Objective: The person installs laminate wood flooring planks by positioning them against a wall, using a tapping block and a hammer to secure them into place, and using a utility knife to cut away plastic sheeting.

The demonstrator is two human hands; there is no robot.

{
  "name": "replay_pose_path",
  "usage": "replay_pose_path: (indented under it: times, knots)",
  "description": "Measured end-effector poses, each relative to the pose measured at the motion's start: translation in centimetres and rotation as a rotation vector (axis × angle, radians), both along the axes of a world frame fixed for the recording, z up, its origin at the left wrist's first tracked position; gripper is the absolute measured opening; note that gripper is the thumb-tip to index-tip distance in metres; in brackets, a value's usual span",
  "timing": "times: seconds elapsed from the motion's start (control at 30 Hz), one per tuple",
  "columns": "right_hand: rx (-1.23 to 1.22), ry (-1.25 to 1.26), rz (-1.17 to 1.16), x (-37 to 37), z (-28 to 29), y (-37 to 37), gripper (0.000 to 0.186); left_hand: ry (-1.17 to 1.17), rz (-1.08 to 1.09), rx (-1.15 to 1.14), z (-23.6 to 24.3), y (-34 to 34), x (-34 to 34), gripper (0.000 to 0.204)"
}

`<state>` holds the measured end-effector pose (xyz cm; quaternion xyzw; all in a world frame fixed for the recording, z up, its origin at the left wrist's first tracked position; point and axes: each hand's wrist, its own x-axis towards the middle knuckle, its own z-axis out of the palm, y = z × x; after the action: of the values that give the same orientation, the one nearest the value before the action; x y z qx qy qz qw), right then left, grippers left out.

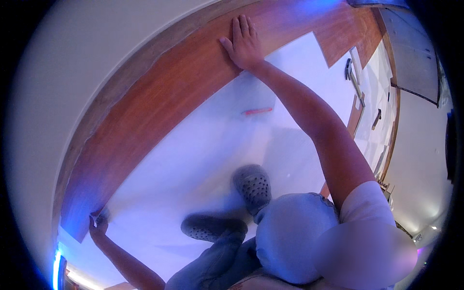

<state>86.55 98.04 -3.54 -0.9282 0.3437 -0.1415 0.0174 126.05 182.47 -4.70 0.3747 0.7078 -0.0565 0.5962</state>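
My right hand [245, 46] lies flat with its fingers spread on a reddish-brown wood floor plank [159, 96], near the wall. At the plank's lower left end is my left hand [99, 227], its fingers bent around a small dark thing [103, 215] at the plank's edge; too little shows to name it. The planks run along the wall strip, beside a white floor underlay [193, 140]. On this underlay, between my arms, lies a slim orange-red tool [258, 111], its kind unclear.
My grey perforated clogs [253, 186] and bent knee [296, 237] are on the underlay side. A hammer-like tool [349, 70] and another dark tool [376, 119] lie to the right, near a loose plank [355, 116]. A pale wall [63, 82] curves along the left.
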Motion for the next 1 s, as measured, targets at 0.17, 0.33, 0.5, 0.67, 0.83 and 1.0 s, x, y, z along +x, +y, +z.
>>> replay_pose_path:
  times: [0.17, 0.33, 0.5, 0.67, 0.83, 1.0]
  knots:
    - [-0.009, 0.035, 0.071, 1.0, 0.2, 0.6, 0.102, -0.402, -0.573, -0.075, -2.5, 10.4, -0.3, 0.032]
    - [-0.022, 0.102, 0.086, 1.3, -0.4, 0.5, 0.109, -0.513, -0.554, -0.368, -3.0, 11.4, -1.6, 0.037]
    - [-0.039, 0.144, 0.055, 0.2, -0.4, 0.2, 0.106, -0.479, -0.499, -0.101, -0.7, 5.2, -2.1, 0.037]
    - [-0.041, 0.155, 0.06, -0.3, 0.3, 0.1, 0.103, -0.507, -0.456, 0.001, 1.4, 4.1, -2.4, 0.023]
    - [-0.009, 0.1, 0.1, 1.3, -0.3, 0.5, 0.102, -0.656, -0.533, -0.596, 3.0, 13.0, -2.4, 0.019]
    - [0.0, 0.114, 0.12, 1.0, -0.7, 0.1, 0.104, -0.628, -0.61, -0.438, 1.3, 10.9, -2.7, 0.019]
